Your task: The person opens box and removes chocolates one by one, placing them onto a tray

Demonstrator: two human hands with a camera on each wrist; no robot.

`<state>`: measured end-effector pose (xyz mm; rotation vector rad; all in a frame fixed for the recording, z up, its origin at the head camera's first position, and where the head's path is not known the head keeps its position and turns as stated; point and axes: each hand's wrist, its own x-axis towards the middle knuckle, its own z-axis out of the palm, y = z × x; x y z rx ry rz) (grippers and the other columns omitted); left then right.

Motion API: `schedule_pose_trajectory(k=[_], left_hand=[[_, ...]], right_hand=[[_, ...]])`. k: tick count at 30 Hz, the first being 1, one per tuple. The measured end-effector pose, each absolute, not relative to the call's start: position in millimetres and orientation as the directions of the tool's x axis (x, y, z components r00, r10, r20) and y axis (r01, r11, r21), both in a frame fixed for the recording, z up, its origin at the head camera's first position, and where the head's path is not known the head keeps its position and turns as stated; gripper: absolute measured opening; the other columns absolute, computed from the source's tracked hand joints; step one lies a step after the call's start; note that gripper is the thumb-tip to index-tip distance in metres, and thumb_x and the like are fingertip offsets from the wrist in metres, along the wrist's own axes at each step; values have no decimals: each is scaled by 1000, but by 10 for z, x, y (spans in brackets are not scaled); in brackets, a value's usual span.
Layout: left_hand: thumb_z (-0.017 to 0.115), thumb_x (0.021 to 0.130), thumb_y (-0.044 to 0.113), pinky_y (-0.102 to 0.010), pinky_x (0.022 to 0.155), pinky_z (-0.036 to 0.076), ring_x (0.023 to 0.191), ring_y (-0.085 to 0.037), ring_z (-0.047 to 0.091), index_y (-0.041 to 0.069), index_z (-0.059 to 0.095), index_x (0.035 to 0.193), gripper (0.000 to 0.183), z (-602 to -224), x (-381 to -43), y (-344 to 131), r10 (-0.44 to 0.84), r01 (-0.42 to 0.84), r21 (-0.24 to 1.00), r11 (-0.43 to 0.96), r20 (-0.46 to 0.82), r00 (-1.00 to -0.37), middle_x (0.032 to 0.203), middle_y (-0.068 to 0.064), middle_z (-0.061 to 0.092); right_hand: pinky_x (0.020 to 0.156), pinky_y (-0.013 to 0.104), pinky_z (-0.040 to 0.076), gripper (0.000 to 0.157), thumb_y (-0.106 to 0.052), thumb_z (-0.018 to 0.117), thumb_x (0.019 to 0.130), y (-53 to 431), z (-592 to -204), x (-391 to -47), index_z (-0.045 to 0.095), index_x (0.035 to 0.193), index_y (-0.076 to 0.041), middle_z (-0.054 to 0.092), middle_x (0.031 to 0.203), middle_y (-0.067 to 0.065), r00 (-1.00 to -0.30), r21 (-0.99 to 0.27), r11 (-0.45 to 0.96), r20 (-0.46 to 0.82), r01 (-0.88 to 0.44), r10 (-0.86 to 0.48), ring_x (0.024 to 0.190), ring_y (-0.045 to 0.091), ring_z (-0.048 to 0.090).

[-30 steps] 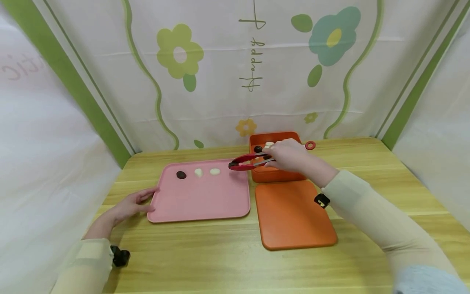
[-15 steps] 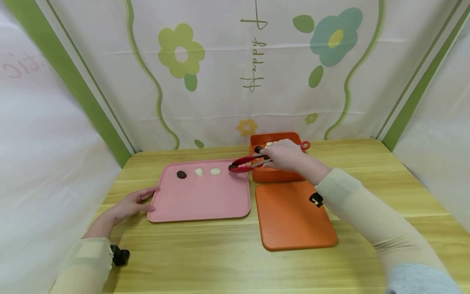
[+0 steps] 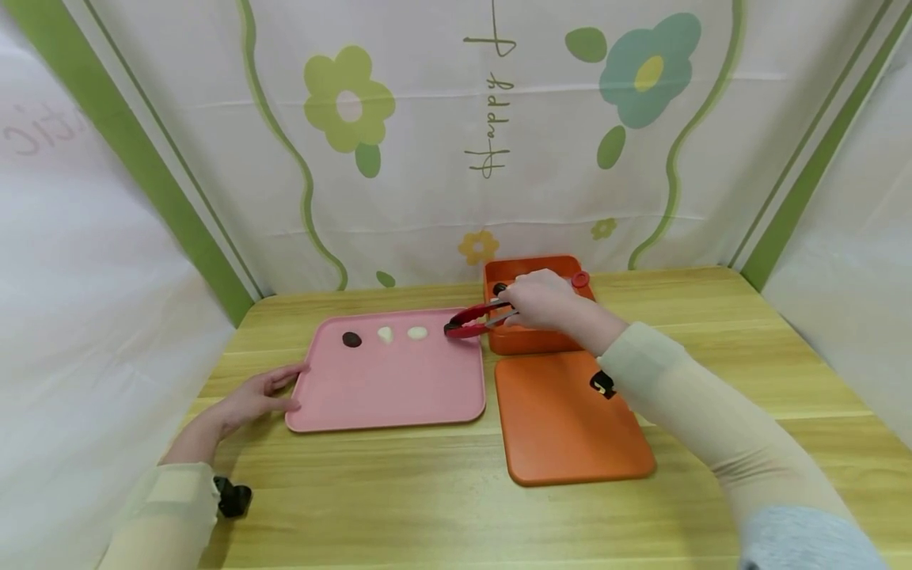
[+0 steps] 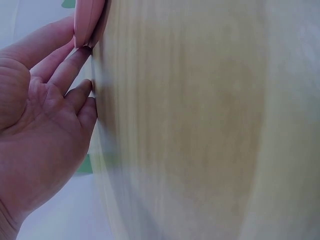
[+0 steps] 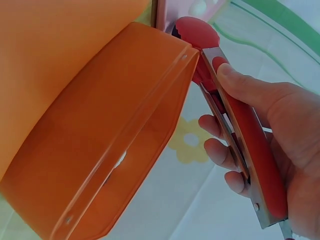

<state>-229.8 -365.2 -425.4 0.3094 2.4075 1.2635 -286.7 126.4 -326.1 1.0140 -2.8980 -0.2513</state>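
Tongs, one red-and-silver pair, gripped in the right hand, tips at the back right corner of one pink tray, one dark piece between them; hard to tell whether touching the tray. Along the tray's back, a row of three: one round dark lump, then two white pieces. To the right, one orange box, at least one dark lump inside, total hidden by the hand; nearer, one orange lid flat on the table. At the tray's left edge, the left hand, thumb and forefinger apart, tips against the rim. Only in the right wrist view: thumb on one handle, three fingertips at the other, and a white shape inside the box. Only in the left wrist view: the left palm, smaller fingers slightly bent.
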Motion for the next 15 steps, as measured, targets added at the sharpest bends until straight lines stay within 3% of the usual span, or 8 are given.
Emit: schedule_pose_trajectory(k=[9,15], left_hand=[[71,90,17,-49,110,23,141,-42,19,-2,29,150,76,-4252,-2294,-3645,370,13,822,570,-242,-897,153,-26,26],[70,90,14,-52,109,21,141,-43,18,-4,29,150,75,-4249,-2286,-3646,386,25,836,548,-226,-894,152,-27,26]], right_hand=[[61,34,51,34,-40,76,83,1227,-3273,-2874,74,107,-17,68,85,2,-793,169,780,-15,-602,-609,75,19,61],[58,34,49,33,-43,75,83,1266,-3275,-2848,71,102,-15,58,76,-1,-801,155,790,-13,-593,-599,72,17,56]])
